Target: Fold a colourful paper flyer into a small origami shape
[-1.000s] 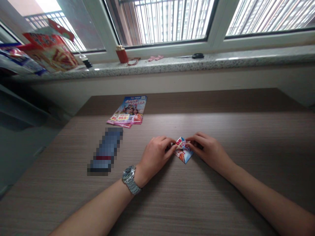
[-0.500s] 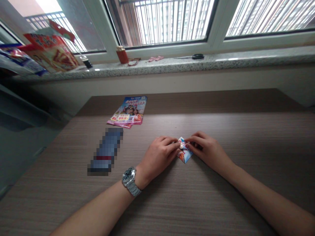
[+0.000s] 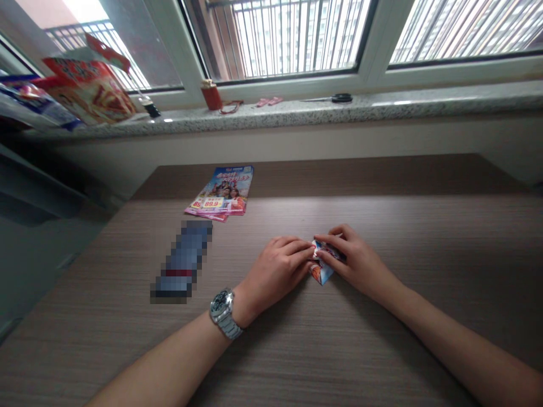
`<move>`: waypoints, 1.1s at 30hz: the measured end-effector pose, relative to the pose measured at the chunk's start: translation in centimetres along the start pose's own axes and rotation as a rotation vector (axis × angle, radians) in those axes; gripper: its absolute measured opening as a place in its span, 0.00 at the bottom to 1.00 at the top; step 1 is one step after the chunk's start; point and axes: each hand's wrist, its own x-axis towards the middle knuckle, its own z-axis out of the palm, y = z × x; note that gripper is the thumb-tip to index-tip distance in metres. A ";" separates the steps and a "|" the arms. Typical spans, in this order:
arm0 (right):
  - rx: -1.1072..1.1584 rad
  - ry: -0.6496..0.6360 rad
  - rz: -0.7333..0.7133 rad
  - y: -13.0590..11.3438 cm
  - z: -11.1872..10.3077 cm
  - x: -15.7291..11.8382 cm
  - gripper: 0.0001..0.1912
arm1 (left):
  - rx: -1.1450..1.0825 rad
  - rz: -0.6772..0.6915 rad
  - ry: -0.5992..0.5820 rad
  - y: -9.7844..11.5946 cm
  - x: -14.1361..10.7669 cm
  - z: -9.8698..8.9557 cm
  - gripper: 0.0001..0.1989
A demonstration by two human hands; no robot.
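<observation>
A small folded piece of printed paper (image 3: 323,272), blue, white and orange, lies on the table with one corner pointing toward me. My left hand (image 3: 283,261), palm down, presses its fingertips on the paper's left side. From the right, my right hand (image 3: 355,255) has its thumb and fingers on the paper's upper part, covering much of it. Both hands are closed on the paper, and their fingertips almost meet. A metal wristwatch (image 3: 225,312) is on my left wrist.
The brown wood-grain table (image 3: 271,362) carries a stack of colourful flyers (image 3: 224,192) and a pixelated dark oblong item (image 3: 182,263) at left. On the granite windowsill (image 3: 297,115) are scissors (image 3: 339,98), a red-brown lighter-like object (image 3: 211,96) and snack bags (image 3: 91,87).
The folded paper has shifted slightly right and toward me. My right hand's fingers have moved across its upper part, hiding more of it. My left hand has barely moved.
</observation>
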 end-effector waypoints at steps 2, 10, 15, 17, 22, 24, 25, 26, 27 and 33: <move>0.016 -0.012 0.011 0.0 -0.1 0.1 0.16 | -0.012 -0.001 0.006 0.0 0.0 0.0 0.15; 0.056 -0.047 0.062 -0.2 -0.4 0.2 0.11 | -0.051 -0.029 0.036 -0.1 -0.1 0.1 0.13; 0.146 -0.048 0.121 -0.4 -0.5 0.2 0.10 | -0.080 -0.041 0.040 -0.3 -0.1 0.3 0.13; 0.207 -0.055 0.153 -0.5 -0.6 0.1 0.11 | -0.099 -0.064 0.054 -0.3 0.0 0.4 0.15; 0.379 -0.040 0.221 -0.7 -0.8 0.0 0.12 | -0.236 -0.154 0.123 0.0 -0.1 0.0 0.18; 0.433 -0.009 0.252 -0.8 -0.8 -0.1 0.13 | -0.347 -0.208 0.143 0.2 -0.2 -0.2 0.17; 0.455 0.005 0.266 -0.9 -0.7 -0.1 0.13 | -0.408 -0.240 0.144 0.3 -0.3 -0.3 0.17; 0.475 0.015 0.278 -1.0 -0.7 -0.2 0.13 | -0.469 -0.269 0.143 0.4 -0.3 -0.4 0.16; 0.496 0.021 0.287 -1.1 -0.6 -0.2 0.14 | -0.528 -0.289 0.143 0.4 -0.4 -0.4 0.16; 0.602 0.036 0.306 -1.3 -0.3 -0.5 0.16 | -0.659 -0.303 0.179 0.6 -0.3 -0.4 0.09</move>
